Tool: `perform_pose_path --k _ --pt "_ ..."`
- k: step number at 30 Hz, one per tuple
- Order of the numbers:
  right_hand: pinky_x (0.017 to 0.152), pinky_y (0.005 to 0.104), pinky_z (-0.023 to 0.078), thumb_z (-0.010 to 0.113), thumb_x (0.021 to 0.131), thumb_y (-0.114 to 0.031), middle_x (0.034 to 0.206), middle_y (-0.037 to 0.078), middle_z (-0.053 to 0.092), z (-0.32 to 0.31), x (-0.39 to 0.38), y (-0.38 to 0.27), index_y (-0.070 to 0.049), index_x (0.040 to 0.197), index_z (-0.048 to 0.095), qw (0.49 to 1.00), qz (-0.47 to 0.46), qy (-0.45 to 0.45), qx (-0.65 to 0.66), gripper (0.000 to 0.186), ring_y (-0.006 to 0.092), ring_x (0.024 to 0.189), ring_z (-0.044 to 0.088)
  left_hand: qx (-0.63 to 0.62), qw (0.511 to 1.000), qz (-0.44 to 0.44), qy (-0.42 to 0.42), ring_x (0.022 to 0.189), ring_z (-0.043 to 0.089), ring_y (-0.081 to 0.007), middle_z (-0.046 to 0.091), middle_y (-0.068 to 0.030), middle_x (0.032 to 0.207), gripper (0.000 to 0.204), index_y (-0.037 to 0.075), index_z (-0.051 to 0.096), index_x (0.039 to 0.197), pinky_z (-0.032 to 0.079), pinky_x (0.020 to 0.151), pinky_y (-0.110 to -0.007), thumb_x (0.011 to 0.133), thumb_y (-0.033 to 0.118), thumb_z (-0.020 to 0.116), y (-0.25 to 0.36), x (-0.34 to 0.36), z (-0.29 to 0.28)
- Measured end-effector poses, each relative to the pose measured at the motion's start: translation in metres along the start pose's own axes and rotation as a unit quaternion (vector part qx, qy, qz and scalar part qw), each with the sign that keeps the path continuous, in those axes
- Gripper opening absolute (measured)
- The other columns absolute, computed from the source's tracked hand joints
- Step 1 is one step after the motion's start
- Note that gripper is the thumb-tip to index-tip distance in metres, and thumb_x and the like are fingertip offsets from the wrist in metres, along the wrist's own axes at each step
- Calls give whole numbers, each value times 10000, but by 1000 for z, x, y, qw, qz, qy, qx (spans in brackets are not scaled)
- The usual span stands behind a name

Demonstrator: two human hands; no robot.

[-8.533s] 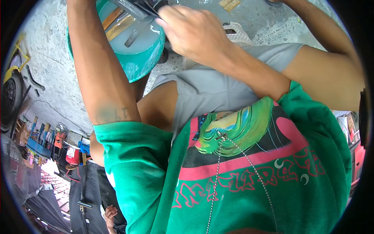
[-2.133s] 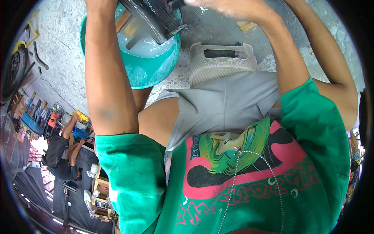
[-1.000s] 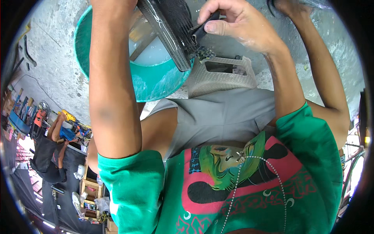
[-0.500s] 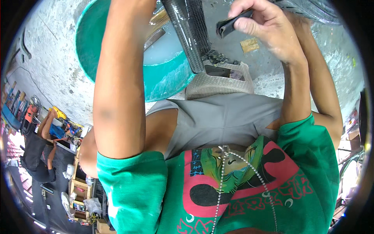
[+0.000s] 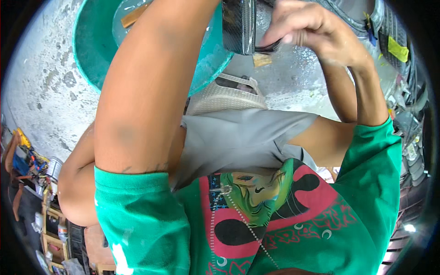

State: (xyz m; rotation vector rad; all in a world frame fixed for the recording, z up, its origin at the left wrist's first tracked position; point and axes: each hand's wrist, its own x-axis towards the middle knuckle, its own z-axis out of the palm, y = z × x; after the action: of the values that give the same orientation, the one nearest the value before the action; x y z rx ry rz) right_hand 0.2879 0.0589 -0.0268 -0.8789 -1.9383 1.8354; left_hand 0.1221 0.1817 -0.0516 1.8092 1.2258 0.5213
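A glossy black part with a woven carbon-fibre look [image 5: 238,27] stands at the top middle, over the right side of a green basin [image 5: 85,75]. My right hand [image 5: 316,30] is beside its lower right edge, fingers curled and blurred. A thin folded black sheet [image 5: 269,47] is pinched in that hand and touches the part's edge or lies very close to it. My left forearm [image 5: 151,73] crosses the basin and leaves through the top of the picture, so my left hand is out of sight.
Cloudy water and a brown block [image 5: 133,17] are in the basin. A small tan piece [image 5: 262,59] lies on the wet floor near a beige textured thing with openings [image 5: 229,96]. Black tubing or tyres [image 5: 389,27] crowd the far right. Another person's arm [image 5: 10,158] shows at far left.
My right hand has moved left and down with the black sheet, up to the carbon-fibre part. The part's lower end sits higher and more upright. The whole view has shifted.
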Motion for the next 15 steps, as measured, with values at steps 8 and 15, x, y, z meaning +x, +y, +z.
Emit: perform_pose_path --k 8,15 --pt "768 321 482 681 942 -58 912 60 630 18 0 -9 -21 1034 749 992 93 55 -67 119 193 862 604 -11 1000 -27 7 823 699 -438 705 -292 860 329 -55 736 901 549 741 -442 748 223 648 2 -2 -6" --pt "814 351 495 633 930 -6 906 80 626 20 -9 -11 -79 1144 754 981 64 104 -148 256 220 886 617 -56 998 -3 4 936 701 -432 711 -311 996 425 -68 714 1019 544 830 -440 817 303 667 27 -21 -21"
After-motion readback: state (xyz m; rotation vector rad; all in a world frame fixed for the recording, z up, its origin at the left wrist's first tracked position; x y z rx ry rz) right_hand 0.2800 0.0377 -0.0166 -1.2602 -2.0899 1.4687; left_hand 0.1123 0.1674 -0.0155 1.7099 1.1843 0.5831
